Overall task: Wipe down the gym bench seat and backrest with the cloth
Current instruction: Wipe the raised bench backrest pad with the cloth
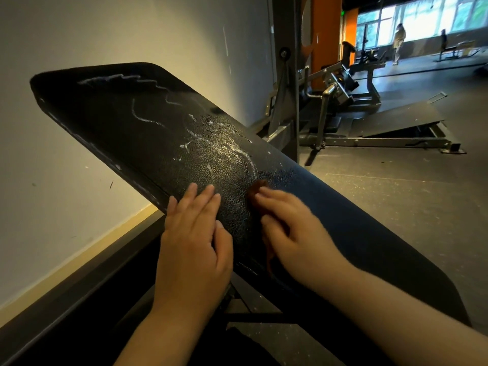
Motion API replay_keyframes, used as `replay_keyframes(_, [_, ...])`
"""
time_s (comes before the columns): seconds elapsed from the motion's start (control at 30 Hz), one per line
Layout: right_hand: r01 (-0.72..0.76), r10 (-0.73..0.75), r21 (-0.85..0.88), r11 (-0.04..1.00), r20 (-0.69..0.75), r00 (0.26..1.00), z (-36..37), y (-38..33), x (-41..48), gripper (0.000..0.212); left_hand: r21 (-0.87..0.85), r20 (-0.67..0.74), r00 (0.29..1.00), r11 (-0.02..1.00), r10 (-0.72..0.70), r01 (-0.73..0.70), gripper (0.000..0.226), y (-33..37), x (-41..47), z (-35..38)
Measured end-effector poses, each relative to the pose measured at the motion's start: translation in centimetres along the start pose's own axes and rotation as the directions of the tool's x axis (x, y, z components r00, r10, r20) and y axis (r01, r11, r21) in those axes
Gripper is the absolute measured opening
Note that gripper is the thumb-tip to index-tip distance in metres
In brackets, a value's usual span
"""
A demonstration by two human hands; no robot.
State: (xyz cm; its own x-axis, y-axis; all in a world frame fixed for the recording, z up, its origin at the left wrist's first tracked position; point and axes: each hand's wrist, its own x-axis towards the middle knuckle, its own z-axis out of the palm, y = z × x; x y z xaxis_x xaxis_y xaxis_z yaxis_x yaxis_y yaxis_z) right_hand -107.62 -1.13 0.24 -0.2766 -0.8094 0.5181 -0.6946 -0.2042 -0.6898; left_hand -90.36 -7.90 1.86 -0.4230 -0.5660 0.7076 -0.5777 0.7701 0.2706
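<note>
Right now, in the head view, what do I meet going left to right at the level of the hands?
Wall → left hand, flat on the bench pad → right hand, blurred, over the brown cloth → floor.

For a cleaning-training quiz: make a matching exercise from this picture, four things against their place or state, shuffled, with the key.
Things:
1. left hand
2. right hand
3. cloth
4. white streaks

Place or state:
A. reddish-brown, mostly hidden under a hand
B. flat on the bench pad, holding nothing
C. on the pad beyond both hands
D. holds the cloth against the pad

Pairs: 1-B, 2-D, 3-A, 4-C
</note>
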Motion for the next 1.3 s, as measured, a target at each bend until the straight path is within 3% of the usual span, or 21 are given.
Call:
replay_keyframes(0.13, [0.166, -0.164, 0.005, 0.986, 0.184, 0.969, -1.4, -1.0, -0.2, 0.041, 0.057, 0.025, 1.000, 0.998, 0.000, -0.001, 0.052, 0.6, 0.5, 0.3])
replay_keyframes(0.2, [0.138, -0.136, -0.003, 0.990, 0.126, 0.983, -2.0, 0.7, 1.5, 0.039, 0.099, 0.040, 0.999, 0.995, 0.023, -0.027, 0.049, 0.6, 0.6, 0.1])
replay_keyframes(0.33, [-0.078, 0.075, -0.043, 0.996, -0.067, 0.995, -1.6, 1.8, 4.0, 0.039, 0.167, 0.067, 0.996, 0.984, 0.053, -0.063, 0.044, 0.7, 0.7, -0.2])
replay_keyframes(0.53, [0.153, -0.156, 0.027, 0.988, 0.157, 0.975, -1.5, 0.7, 1.7, 0.041, 0.237, 0.172, 0.981, 0.963, 0.090, -0.130, 0.041, 1.8, 2.5, 0.7])
replay_keyframes(0.73, [-0.069, 0.068, -0.001, 0.998, -0.085, 0.994, -1.1, 1.5, 5.1, 0.039, 0.263, 0.257, 0.962, 0.952, 0.090, -0.159, 0.038, 2.5, 4.3, 1.2])
replay_keyframes(0.87, [0.089, -0.089, -0.003, 0.996, 0.046, 0.995, 0.0, -0.4, 3.2, 0.042, 0.175, 0.221, 0.975, 0.984, -0.004, -0.036, 0.041, 2.7, 5.9, 1.2])
replay_keyframes(0.97, [0.132, -0.128, -0.023, 0.991, 0.119, 0.985, -1.1, 0.6, 4.4, 0.041, 0.238, 0.198, 0.980, 0.971, -0.029, -0.020, 0.046, 3.4, 5.7, 2.0])
replay_keyframes(1.13, [-0.152, 0.149, -0.023, 0.988, -0.098, 0.984, -1.9, 3.6, 8.0, 0.039, 0.293, 0.248, 0.968, 0.951, 0.026, -0.101, 0.056, 3.7, 4.3, 2.4])
replay_keyframes(1.2, [-0.092, 0.089, -0.038, 0.995, -0.084, 0.992, -1.0, 2.8, 7.0, 0.040, 0.272, 0.244, 0.968, 0.955, 0.051, -0.119, 0.054, 3.4, 4.1, 2.3])
replay_keyframes(1.3, [0.106, -0.106, -0.001, 0.994, 0.051, 0.993, -0.7, 1.4, 4.8, 0.040, 0.256, 0.201, 0.978, 0.961, 0.054, -0.105, 0.050, 3.2, 4.1, 2.6])
